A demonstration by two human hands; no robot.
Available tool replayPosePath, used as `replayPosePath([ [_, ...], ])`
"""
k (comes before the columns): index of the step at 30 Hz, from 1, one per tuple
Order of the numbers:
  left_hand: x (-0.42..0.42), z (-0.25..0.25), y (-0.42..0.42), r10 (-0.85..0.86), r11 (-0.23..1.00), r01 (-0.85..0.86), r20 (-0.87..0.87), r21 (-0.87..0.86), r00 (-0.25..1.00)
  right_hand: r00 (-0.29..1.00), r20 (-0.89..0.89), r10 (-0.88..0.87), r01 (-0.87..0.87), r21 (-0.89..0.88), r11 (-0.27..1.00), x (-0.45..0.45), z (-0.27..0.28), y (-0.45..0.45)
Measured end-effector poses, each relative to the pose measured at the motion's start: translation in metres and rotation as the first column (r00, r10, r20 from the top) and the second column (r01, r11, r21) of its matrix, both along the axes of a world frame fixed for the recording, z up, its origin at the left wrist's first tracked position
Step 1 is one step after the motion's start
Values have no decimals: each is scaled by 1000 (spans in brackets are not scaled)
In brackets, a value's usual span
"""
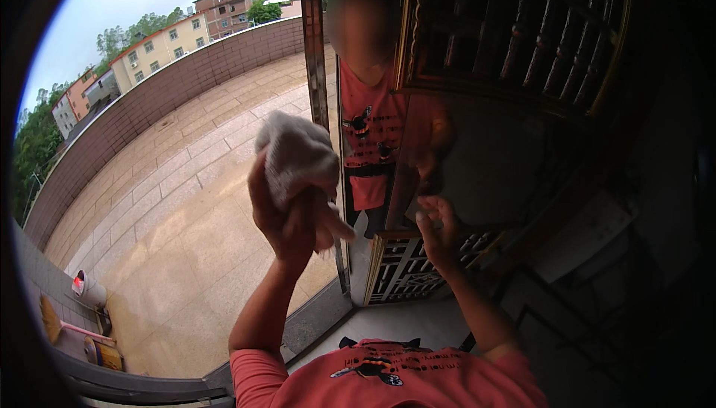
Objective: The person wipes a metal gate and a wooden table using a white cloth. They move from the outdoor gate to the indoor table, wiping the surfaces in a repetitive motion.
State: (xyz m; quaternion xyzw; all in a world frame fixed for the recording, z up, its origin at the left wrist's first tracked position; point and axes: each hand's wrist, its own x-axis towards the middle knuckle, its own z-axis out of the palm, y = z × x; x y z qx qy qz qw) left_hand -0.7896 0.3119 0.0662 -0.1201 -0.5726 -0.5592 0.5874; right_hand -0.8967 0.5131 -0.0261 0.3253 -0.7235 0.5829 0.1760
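Note:
My left hand (285, 223) is raised in the doorway and grips a bunched, pale grey cloth (299, 156). The cloth sits above the palm, close to the polished metal door frame (318, 44). Its folds hide part of my fingers. To the right, my right hand (439, 232) holds nothing, with thumb and fingers apart and slightly curled. It is in front of the dark door with ornate grilles; whether it touches the door is unclear. A glossy strip (372, 122) of the door reflects a person in a red shirt.
An upper grille (537, 55) and a lower grille (417, 268) have gold-coloured borders. A dark threshold (321, 307) leads to a tiled terrace (184, 257) with a brick parapet (168, 78). A white bucket (92, 289) and a broom (51, 318) stand outside at lower left. The right side is dark.

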Motion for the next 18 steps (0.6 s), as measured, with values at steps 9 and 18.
replayPosePath([
  [9, -68, 197, -9, 770, 265, -912, -501, -313, 395, 724, -670, -165, 359, 161, 919, -11, 36, -27],
  [18, -75, 155, -15, 554, 463, -711, -453, -529, 698, 513, -825, -238, 546, 99, 832, -34, 22, -33],
])
